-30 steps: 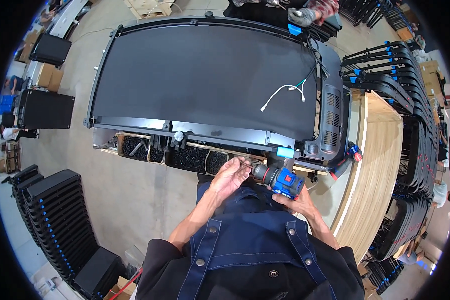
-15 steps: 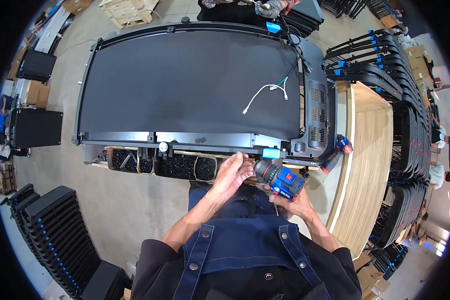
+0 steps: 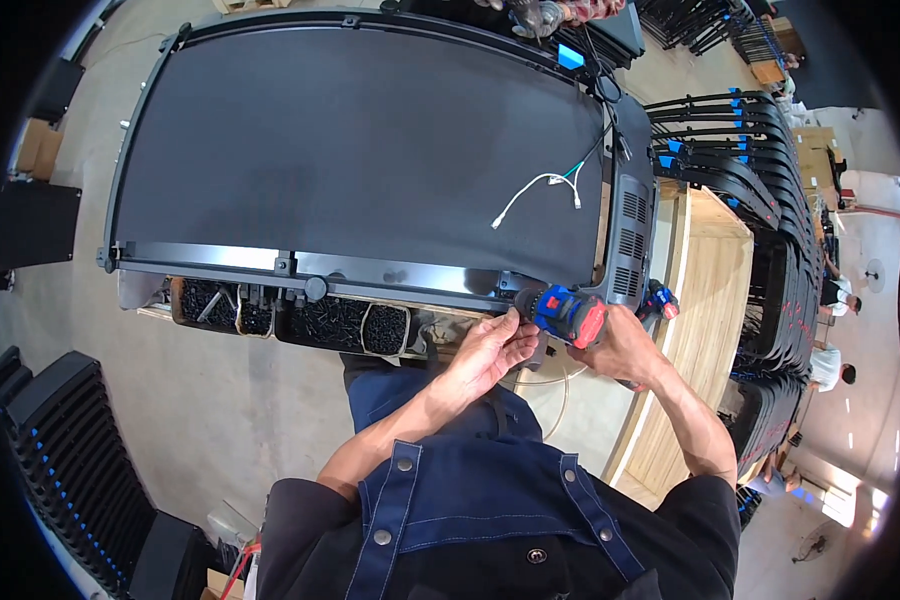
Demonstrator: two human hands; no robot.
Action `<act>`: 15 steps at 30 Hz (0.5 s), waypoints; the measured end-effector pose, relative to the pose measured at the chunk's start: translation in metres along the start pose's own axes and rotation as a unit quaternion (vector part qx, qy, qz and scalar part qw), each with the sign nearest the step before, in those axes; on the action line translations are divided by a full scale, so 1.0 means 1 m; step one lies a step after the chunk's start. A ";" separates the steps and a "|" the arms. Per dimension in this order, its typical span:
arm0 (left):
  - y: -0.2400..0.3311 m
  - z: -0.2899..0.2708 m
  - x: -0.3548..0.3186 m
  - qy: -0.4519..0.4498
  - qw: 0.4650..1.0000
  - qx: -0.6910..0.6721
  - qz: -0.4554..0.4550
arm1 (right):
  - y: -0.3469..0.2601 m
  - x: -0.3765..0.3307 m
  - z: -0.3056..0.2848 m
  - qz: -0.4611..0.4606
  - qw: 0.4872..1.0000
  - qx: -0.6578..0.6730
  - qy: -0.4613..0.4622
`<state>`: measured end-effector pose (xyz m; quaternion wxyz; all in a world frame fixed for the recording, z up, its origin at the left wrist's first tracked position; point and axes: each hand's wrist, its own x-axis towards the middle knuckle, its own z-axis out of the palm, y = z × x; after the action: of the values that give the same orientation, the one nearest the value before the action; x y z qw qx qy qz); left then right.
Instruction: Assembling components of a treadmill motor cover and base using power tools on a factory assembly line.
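My right hand (image 3: pixel 620 350) grips a blue and black cordless drill (image 3: pixel 567 314) with a red end. Its chuck points left, at the near side rail (image 3: pixel 400 284) of a treadmill deck with a wide black belt (image 3: pixel 360 150). Just below the chuck, my left hand (image 3: pixel 492 352) has its thumb and fingers curled together by the rail. Whatever those fingertips may hold is hidden. White and green cable ends (image 3: pixel 540 185) lie on the belt at its right part, near the black vented motor cover (image 3: pixel 630 235).
Under the rail are bins of black screws (image 3: pixel 330 325). Another power tool (image 3: pixel 660 300) rests beside a wooden crate (image 3: pixel 715 330). Black frames are stacked at right (image 3: pixel 780 270) and lower left (image 3: pixel 70 450). Across the deck, another person's gloved hands (image 3: pixel 535 15) are at work.
My right hand has raised the drill to the rail and turned it, so its chuck now sits against the rail's edge. My left hand stays close by. The whole view has shifted.
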<state>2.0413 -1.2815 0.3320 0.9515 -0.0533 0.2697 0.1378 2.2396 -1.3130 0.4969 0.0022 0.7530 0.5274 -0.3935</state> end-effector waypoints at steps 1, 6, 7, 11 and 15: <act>0.001 -0.003 0.001 -0.001 1.000 -0.002 0.008 | -0.004 0.005 -0.003 0.015 0.999 -0.022 -0.033; 0.003 -0.008 0.001 -0.013 1.000 -0.009 -0.002 | -0.033 0.014 -0.016 0.050 0.994 -0.072 -0.071; 0.004 -0.008 0.001 -0.010 1.000 -0.010 -0.008 | -0.039 0.014 -0.020 0.048 0.994 -0.073 -0.069; 0.006 -0.011 0.001 -0.029 0.999 -0.001 -0.017 | -0.040 0.012 -0.019 0.033 0.995 -0.073 -0.057; 0.009 -0.013 0.005 -0.056 0.998 0.010 -0.016 | -0.030 0.017 -0.012 0.063 0.989 -0.107 -0.085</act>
<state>2.0362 -1.2740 0.3185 0.9677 -0.0402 0.2165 0.1224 2.2247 -1.2812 0.5079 0.1531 0.7439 0.5158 -0.3965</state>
